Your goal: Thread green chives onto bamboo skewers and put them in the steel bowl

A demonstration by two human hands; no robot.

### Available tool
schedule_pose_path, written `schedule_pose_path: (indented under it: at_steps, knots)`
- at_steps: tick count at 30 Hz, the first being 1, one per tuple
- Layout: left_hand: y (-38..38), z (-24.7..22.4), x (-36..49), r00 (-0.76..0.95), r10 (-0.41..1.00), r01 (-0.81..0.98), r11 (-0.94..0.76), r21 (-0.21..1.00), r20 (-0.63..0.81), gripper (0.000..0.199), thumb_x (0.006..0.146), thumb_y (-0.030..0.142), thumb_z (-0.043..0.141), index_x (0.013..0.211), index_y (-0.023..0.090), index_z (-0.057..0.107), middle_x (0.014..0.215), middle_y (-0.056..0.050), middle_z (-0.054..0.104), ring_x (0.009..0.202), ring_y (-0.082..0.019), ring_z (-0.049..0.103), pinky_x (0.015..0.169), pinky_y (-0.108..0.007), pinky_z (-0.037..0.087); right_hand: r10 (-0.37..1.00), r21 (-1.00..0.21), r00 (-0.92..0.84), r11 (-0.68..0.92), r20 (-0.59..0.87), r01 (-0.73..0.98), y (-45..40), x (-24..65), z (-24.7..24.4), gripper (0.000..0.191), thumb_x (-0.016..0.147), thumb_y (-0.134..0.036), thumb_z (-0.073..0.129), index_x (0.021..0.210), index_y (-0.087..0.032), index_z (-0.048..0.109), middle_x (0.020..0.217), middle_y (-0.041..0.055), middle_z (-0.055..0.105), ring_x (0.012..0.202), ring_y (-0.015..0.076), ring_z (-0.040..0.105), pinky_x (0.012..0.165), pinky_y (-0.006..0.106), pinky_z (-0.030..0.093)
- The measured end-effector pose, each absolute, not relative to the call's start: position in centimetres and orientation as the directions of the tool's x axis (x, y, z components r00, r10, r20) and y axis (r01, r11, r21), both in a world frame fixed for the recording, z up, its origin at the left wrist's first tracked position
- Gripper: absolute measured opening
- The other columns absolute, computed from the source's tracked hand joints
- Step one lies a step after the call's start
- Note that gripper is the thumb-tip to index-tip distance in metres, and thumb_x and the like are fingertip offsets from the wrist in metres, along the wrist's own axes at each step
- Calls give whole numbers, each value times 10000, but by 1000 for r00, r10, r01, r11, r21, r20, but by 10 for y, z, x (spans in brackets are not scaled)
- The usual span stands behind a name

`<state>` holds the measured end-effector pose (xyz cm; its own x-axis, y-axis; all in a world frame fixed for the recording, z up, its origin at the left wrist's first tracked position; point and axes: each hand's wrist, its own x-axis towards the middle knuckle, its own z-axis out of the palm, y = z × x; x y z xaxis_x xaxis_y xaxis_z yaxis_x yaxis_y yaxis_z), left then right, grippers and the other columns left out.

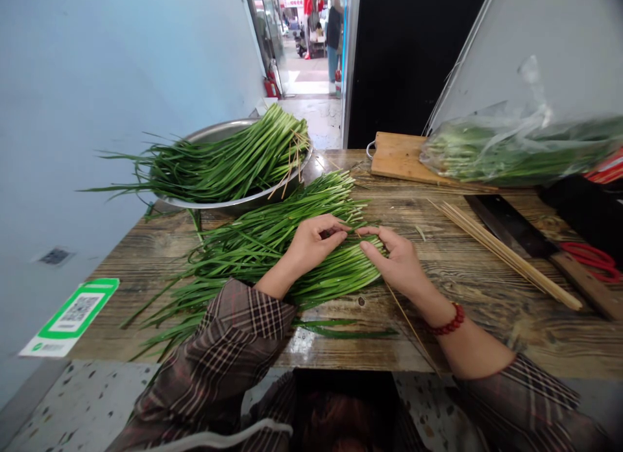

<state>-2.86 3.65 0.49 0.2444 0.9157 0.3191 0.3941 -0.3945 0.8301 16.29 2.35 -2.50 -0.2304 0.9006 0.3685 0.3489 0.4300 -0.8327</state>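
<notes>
A heap of garlic chives (263, 238) lies across the wooden table, pale stem ends to the right and green leaves fanning left. Above these stems my left hand (316, 244) is closed in a pinch, with a bit of green chive showing at its fingertips. Just to its right, my right hand (396, 257) holds a thin bamboo skewer (409, 322) between thumb and fingers. The skewer's tip points at the left fingertips, and its shaft slants down under the right palm toward the table's front edge.
Behind the heap stands a metal basin (214, 204) piled with chives and several skewers. On the right are loose skewers (511, 254), a cleaver (516, 228), red-handled scissors (591, 261), a cutting board (396, 155) and a plastic bag of greens (516, 147). A QR-code card (73, 316) is at left.
</notes>
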Motion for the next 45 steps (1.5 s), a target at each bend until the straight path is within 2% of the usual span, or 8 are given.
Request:
schedule_pose_path:
  at_steps: [10,16,19,25,34,37,40,45]
  knots:
    - [32,8,-27,398,876,373,-427,824,273,135,814,196,620,852,157,744,847,-53,719,804,-151,640,765,-259,479,904,-875,-209,417,372,245,24,161,-30,343,848,-284,587,1180,-212,546,1147,83,662,1050,211,638,964,388,502]
    - [44,4,-41,66,958,446,-279,850,280,238,862,248,553,996,124,707,820,-55,700,710,-142,612,700,-261,482,913,-867,-193,403,359,294,23,163,-30,219,850,-289,591,1059,-226,573,1065,69,674,1075,237,626,952,403,501]
    - [55,-4,-51,-21,907,611,-321,724,420,189,848,203,550,931,133,705,877,-62,679,762,-151,595,757,-281,476,904,-854,-211,422,371,305,22,163,-29,164,859,-292,584,1007,-222,584,995,59,675,997,224,642,909,381,505]
    - [62,-17,-57,208,879,829,-391,400,428,197,863,187,555,1007,155,685,1019,-97,669,976,-224,581,912,-361,434,891,-841,-229,448,393,302,22,163,-27,140,866,-295,579,981,-215,591,943,45,669,910,198,642,848,340,493]
    - [53,-15,-48,281,892,909,-366,201,355,145,864,262,604,941,207,715,854,-62,643,849,-220,561,754,-342,393,897,-843,-227,436,379,315,22,163,-27,146,863,-292,580,982,-211,604,949,45,669,917,198,635,845,329,484]
    - [53,-12,-47,263,855,872,-409,270,447,146,866,219,568,810,179,697,846,-60,633,855,-208,562,767,-333,406,900,-848,-224,430,374,311,22,163,-27,149,864,-299,581,980,-208,604,950,46,672,917,199,638,843,328,485]
    - [55,-8,-48,147,831,774,-435,460,537,131,838,156,543,758,155,647,795,-38,618,791,-162,567,747,-285,428,898,-846,-221,434,380,311,22,163,-27,146,862,-297,582,977,-209,602,944,45,672,904,197,640,832,326,485]
    - [60,-11,-52,-12,894,654,-331,680,447,103,821,155,524,765,155,610,647,18,578,619,-119,529,635,-242,415,900,-845,-226,430,373,318,22,163,-27,148,857,-290,581,981,-211,600,939,45,667,927,206,635,844,333,484]
